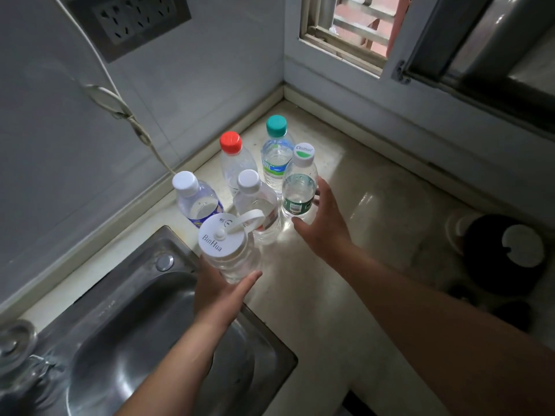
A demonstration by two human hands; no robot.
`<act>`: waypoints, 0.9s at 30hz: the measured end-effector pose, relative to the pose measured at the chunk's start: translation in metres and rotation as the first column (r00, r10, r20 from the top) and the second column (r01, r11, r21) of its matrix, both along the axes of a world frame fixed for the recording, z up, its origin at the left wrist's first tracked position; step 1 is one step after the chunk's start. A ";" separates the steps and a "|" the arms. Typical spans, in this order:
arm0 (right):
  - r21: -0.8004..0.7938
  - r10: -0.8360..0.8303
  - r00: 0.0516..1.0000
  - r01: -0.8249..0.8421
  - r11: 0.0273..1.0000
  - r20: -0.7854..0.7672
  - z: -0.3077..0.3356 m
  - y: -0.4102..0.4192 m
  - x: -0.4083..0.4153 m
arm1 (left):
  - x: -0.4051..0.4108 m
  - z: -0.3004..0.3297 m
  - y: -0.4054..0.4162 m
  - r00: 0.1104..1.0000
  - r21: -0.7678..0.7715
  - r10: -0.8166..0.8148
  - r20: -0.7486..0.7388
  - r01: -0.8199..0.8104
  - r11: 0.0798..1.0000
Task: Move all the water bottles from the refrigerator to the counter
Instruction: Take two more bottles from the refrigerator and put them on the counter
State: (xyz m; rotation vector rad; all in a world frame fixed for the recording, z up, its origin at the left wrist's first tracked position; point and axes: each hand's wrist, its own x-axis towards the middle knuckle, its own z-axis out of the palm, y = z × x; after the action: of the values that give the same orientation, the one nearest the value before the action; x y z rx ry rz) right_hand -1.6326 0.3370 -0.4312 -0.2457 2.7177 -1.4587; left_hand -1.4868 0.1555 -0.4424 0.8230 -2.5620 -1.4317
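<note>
Clear bottles crowd the counter [345, 181] corner beside the sink [126, 325], probably for room. Left hand [219, 291] grips the wide-lidded bottle [229, 250] by the sink; right hand [322, 223], fingers loose, cups the green-labelled bottle [298, 187].

Beyond our hands we see grey tiled walls [192, 85] meeting at a corner, a dark multi-socket outlet panel [132, 19], a barred window [351, 28], and, below-left, a stainless steel sink basin [126, 340].

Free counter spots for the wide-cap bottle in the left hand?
Bare counter lies right of the right hand, up to the dark pot. The corner by the green-cap bottle is crowded. The wide-cap bottle hangs at the sink edge.
</note>
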 end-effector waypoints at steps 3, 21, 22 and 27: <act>0.027 -0.013 0.998 0.011 1.000 0.056 0.005 0.006 0.009 | 0.001 0.009 -0.001 1.000 0.008 0.014 -0.025 -0.014 1.000; 0.002 0.003 0.990 -0.003 1.000 -0.143 0.108 0.002 0.111 | 0.074 0.123 -0.019 0.973 -0.015 -0.122 -0.198 0.122 0.992; 0.009 0.014 0.987 -0.012 1.000 -0.158 0.116 0.001 0.120 | 0.078 0.132 -0.020 0.967 -0.037 -0.147 -0.209 0.142 0.989; 0.042 0.077 0.958 -0.068 0.997 -0.275 0.154 -0.001 0.161 | 0.109 0.175 -0.029 0.921 -0.186 -0.249 -0.300 0.200 0.962</act>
State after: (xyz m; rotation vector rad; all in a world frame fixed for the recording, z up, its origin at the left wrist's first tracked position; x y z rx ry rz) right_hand -1.4715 0.3357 -0.2775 -0.5832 2.9057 -1.4591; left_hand -1.3773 0.1267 -0.2675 0.2507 -2.5283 -1.2757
